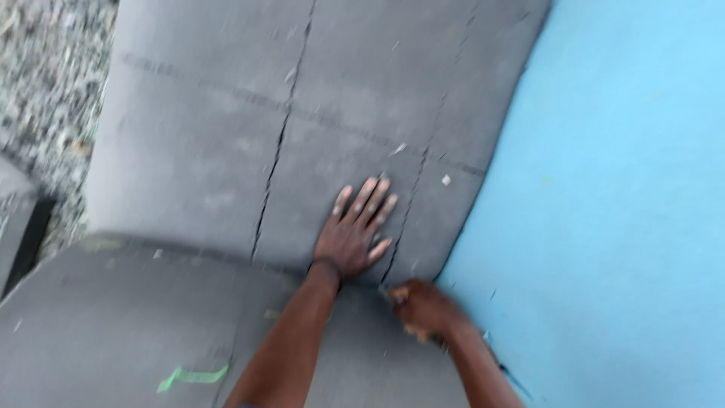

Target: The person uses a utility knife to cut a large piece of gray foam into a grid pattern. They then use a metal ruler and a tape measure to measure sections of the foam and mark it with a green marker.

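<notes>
Left hand [353,230] lies flat, fingers spread, pressing on the cracked dark grey foam sheet [226,143], which overlaps a bright blue sheet [619,227]. Right hand [423,306] is curled near the grey sheet's edge; too blurred to tell what it grips. Gravel ground [45,68] at left.

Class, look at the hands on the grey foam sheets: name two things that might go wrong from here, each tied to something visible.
1. The left hand presses flat on a grey foam sheet already split by long cracks; more pressure might widen them.
2. The right hand is closed at the sheet's edge by the blue sheet; the blur hides what it grips. If it is a blade, the nearby left fingers may be at risk.
</notes>
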